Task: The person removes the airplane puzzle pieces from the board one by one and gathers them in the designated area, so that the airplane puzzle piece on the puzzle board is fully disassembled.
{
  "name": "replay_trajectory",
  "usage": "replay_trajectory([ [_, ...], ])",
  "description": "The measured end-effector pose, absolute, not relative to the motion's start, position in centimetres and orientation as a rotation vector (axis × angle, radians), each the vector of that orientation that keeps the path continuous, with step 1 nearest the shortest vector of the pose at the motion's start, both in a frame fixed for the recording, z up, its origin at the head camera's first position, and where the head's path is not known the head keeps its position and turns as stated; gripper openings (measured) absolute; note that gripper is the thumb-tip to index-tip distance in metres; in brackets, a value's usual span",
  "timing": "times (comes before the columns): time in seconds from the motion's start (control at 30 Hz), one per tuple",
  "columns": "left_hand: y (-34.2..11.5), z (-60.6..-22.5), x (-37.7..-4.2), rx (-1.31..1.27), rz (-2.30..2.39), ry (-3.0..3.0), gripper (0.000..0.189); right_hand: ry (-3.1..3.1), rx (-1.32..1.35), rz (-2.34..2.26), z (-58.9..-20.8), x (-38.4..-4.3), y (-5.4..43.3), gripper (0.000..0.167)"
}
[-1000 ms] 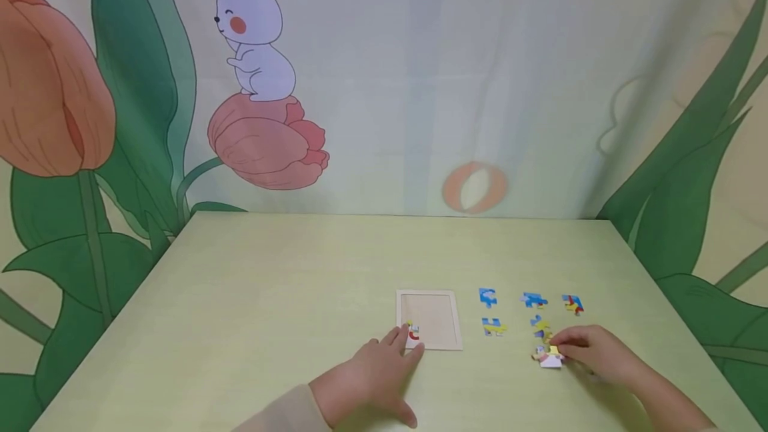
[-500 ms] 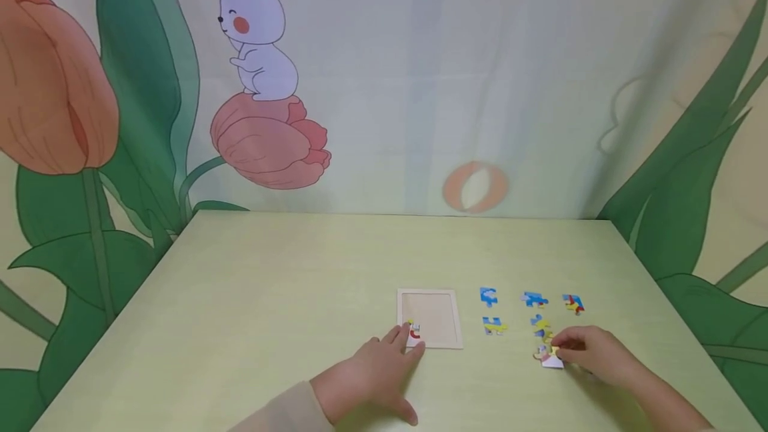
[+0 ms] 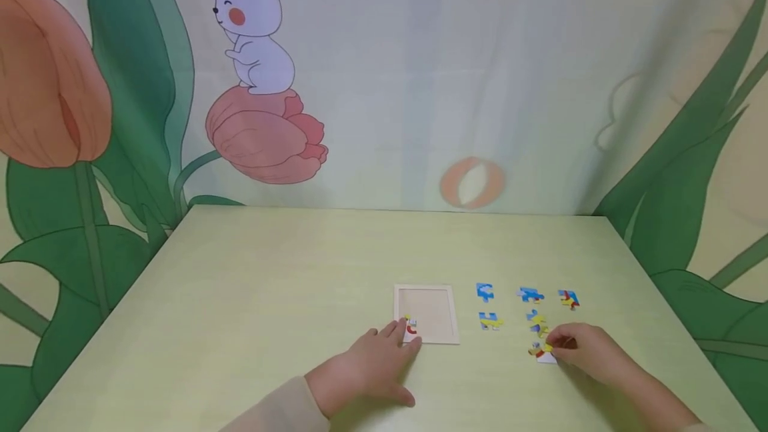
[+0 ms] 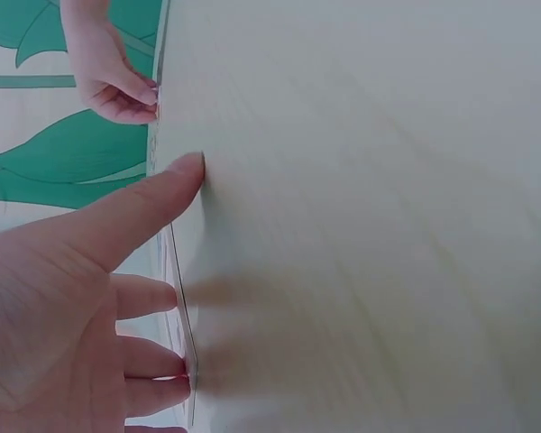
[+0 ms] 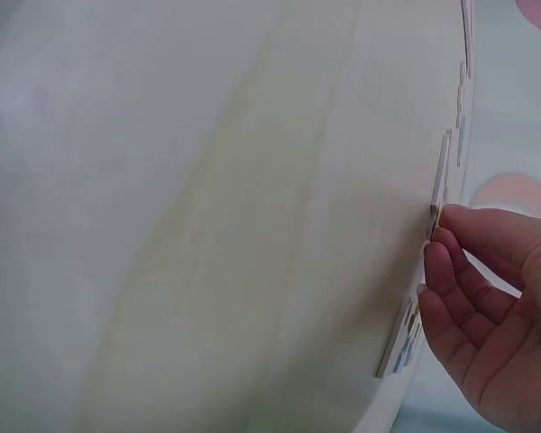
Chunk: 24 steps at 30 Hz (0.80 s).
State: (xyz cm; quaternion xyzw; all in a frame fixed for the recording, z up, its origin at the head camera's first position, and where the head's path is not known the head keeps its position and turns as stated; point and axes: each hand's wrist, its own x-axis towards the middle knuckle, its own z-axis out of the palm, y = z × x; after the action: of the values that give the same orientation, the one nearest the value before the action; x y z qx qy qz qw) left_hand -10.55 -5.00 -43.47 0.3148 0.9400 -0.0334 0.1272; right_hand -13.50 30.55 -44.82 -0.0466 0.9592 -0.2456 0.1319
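My left hand [image 3: 379, 367] lies with fingers spread at the lower left corner of a pale wooden puzzle frame [image 3: 456, 325]. Its fingertips touch the frame's edge beside a white, red and yellow puzzle piece [image 3: 411, 329] set in that corner. In the left wrist view, the left thumb [image 4: 153, 206] stretches out over the table. Over to the right, my right hand [image 3: 591, 351] pinches a puzzle piece [image 5: 434, 221] between thumb and fingers, low over the table. A white-bottomed piece with red and yellow [image 3: 545, 356] shows right at these fingertips, partly covered by them.
Beyond the right hand lie loose blue and yellow puzzle pieces: a blue one [image 3: 485, 292], a blue-and-yellow one [image 3: 490, 321], another blue one [image 3: 531, 295], a red-and-blue one [image 3: 569, 299] and a yellow one [image 3: 537, 323]. A printed curtain [image 3: 372, 85] hangs behind the table [image 3: 270, 272].
The right fingers have shifted slightly at the white-bottomed piece, where more red now shows. The left hand keeps its place on the frame. The whole head view has shifted a little.
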Motion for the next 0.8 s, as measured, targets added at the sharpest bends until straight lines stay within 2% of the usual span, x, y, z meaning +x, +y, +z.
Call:
replay_trajectory([
  [0.37, -5.4, -43.2, -10.5, 0.967, -0.166, 2.749, 0.076, 2.714, -0.181, -1.017, -44.2, -13.8, 28.7, 0.022],
  [0.6, -5.4, -42.5, -10.6, 0.995, -0.197, 2.767, 0.074, 2.634, -0.182, -1.129, -44.2, -14.5, 25.8, 0.02],
  [0.8, -5.4, -42.4, -10.7, 1.004, -0.246, 2.79, 0.072, 2.594, -0.414, -1.184, -44.2, -15.2, 22.9, 0.019],
])
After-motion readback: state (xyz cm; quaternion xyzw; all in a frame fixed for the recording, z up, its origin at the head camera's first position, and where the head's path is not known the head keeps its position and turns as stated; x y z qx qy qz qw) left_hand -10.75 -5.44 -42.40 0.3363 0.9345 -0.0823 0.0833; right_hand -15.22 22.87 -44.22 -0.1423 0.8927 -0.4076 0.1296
